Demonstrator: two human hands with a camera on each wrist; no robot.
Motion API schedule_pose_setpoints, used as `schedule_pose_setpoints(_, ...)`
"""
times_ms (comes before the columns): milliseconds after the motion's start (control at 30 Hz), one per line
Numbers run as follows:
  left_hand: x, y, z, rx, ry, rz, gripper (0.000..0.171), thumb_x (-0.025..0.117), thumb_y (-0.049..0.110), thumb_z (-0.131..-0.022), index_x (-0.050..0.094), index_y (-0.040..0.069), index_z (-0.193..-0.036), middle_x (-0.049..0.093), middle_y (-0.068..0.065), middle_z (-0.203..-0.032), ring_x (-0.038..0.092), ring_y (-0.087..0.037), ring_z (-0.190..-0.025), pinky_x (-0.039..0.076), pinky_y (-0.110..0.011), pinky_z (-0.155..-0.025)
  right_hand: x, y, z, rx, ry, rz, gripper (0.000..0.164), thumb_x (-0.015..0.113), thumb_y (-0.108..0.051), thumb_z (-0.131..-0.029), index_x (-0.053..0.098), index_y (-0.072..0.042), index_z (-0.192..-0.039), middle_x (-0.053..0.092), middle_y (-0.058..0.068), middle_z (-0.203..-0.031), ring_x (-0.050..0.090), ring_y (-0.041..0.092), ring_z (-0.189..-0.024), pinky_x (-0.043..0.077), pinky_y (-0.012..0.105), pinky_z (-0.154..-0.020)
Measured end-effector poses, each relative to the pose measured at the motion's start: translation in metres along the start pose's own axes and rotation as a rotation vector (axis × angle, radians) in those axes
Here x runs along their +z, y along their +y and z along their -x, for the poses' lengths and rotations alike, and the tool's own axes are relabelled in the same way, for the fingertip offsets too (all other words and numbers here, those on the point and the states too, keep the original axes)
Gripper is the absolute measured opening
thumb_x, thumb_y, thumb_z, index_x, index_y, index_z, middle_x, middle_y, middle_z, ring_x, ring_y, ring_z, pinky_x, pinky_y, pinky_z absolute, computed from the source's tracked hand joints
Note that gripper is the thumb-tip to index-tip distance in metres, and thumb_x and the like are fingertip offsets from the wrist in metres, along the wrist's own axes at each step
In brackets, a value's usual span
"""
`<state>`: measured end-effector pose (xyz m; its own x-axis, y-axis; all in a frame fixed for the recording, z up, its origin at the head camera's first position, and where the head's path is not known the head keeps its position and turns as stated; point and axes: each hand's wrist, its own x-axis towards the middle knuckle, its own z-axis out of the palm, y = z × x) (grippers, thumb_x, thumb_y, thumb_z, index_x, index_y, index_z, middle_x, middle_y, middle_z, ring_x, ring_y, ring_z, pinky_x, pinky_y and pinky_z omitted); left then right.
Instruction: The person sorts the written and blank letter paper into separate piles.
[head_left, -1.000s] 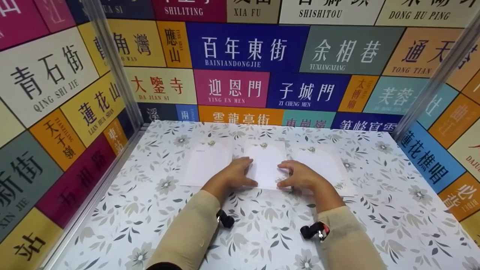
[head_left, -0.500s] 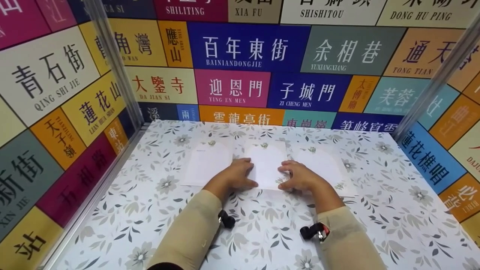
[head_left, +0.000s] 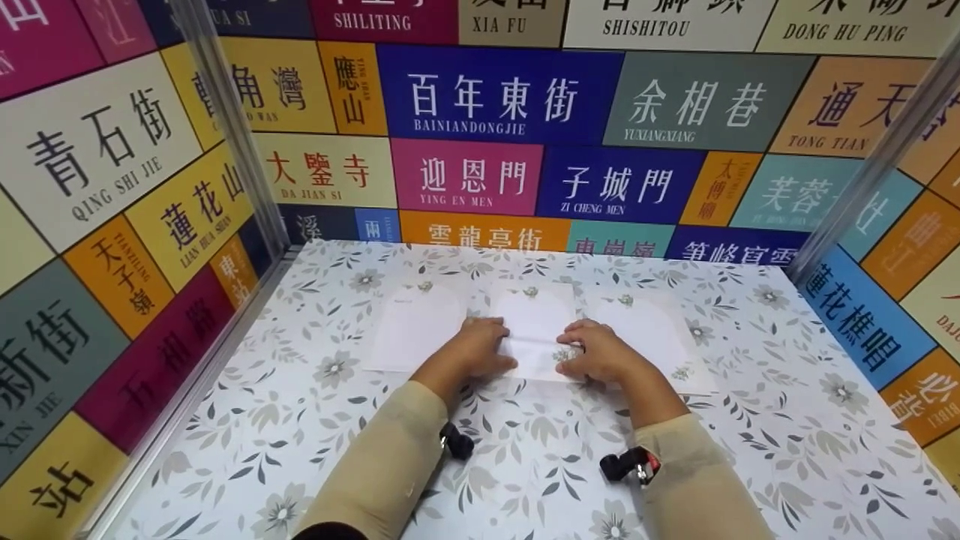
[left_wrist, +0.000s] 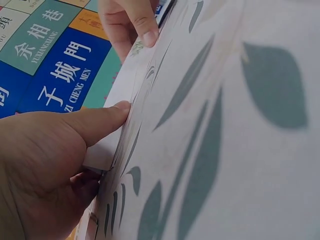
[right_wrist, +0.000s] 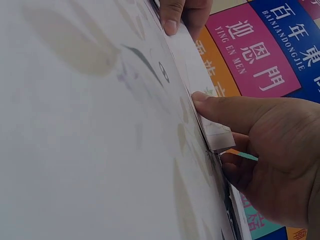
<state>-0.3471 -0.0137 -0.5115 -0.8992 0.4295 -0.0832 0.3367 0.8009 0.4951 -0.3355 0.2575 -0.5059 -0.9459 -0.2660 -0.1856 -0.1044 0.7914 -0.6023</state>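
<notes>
A white sheet of paper (head_left: pixel 534 311) with a small printed sprig at its top lies between both hands, and a bend runs across its middle. At its left edge my left hand (head_left: pixel 481 349) pinches the sheet, thumb toward me. My right hand (head_left: pixel 600 352) pinches the opposite edge the same way. In the left wrist view the left thumb (left_wrist: pixel 102 122) lies along the paper with the fingers partly hidden behind it. Seen from the right wrist, the right thumb (right_wrist: pixel 230 107) presses the paper near its lower corner.
A similar sheet (head_left: pixel 412 330) lies to the left and another printed sheet (head_left: pixel 645 337) to the right, partly under the right hand. The tabletop (head_left: pixel 525 465) has a leaf-and-flower pattern. Coloured sign panels (head_left: pixel 480 90) rise behind it, with metal posts (head_left: pixel 240 142) at the corners.
The middle sheet lay flat before; now a bend crosses it between the hands. Both hands stay at its side edges, nearly unmoved.
</notes>
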Motion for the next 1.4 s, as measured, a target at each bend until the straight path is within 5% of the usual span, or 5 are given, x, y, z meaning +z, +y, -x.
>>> schedule_pose_setpoints(367,0.0012,-0.0014,-0.0020,0.000,0.037,0.014,0.062,0.082,0.035,-0.094,0.065,0.008,-0.147,0.054,-0.011,-0.164,0.044,-0.037,-0.154,0.032,-0.043,-0.133,-0.0021,-0.0016,-0.0001,-0.012,0.003,0.000,0.057,0.087,-0.027,-0.090,0.069,-0.011,-0.142,0.052,0.012,-0.156,0.045,0.037,-0.150,0.034,0.055,-0.130)
schedule_pose_setpoints(667,0.0012,0.0017,-0.0014,-0.199,0.119,0.403,0.056,0.082,0.020,-0.092,0.067,0.019,-0.145,0.059,-0.011,-0.158,0.050,-0.032,-0.153,0.036,-0.047,-0.131,-0.0050,-0.0048,0.0003,0.086,0.081,-0.085,0.063,0.085,-0.034,-0.092,0.064,-0.011,-0.147,0.054,0.018,-0.157,0.054,0.038,-0.142,0.037,0.057,-0.128)
schedule_pose_setpoints(1000,0.0030,0.0039,-0.0012,-0.335,0.335,0.743,0.054,0.064,-0.007,-0.087,0.070,0.007,-0.139,0.071,-0.013,-0.134,0.064,-0.029,-0.131,0.050,-0.041,-0.119,-0.0053,-0.0037,-0.0015,0.199,0.271,-0.319,0.056,0.071,-0.023,-0.099,0.059,0.000,-0.149,0.062,0.022,-0.151,0.060,0.037,-0.140,0.049,0.049,-0.120)
schedule_pose_setpoints(1233,-0.0016,0.0048,-0.0024,-0.438,0.301,0.760,0.052,0.064,-0.004,-0.090,0.068,0.010,-0.140,0.068,-0.011,-0.145,0.059,-0.029,-0.144,0.045,-0.043,-0.126,-0.0051,-0.0067,-0.0036,0.272,0.286,-0.398,0.052,0.071,-0.011,-0.098,0.060,0.003,-0.147,0.066,0.023,-0.145,0.065,0.032,-0.132,0.058,0.038,-0.106)
schedule_pose_setpoints(1400,-0.0015,0.0056,-0.0023,-0.420,0.300,0.704,0.054,0.061,-0.004,-0.090,0.066,0.008,-0.142,0.069,-0.012,-0.144,0.060,-0.029,-0.143,0.046,-0.042,-0.124,-0.0039,-0.0072,-0.0040,0.281,0.295,-0.417,0.051,0.069,-0.011,-0.098,0.061,0.002,-0.147,0.068,0.020,-0.140,0.066,0.025,-0.122,0.058,0.028,-0.096)
